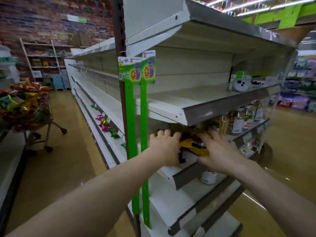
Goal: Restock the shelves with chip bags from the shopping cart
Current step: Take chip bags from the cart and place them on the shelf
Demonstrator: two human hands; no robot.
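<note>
Left hand: fingers curled over chip bags on middle shelf.
Right hand: fingers extended, pressing the same bags.
Shopping cart: far left, heaped with bags.

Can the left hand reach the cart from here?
Probably not: the left hand grips the chip bags at the shelf, and the shopping cart stands well off to its left.
</note>
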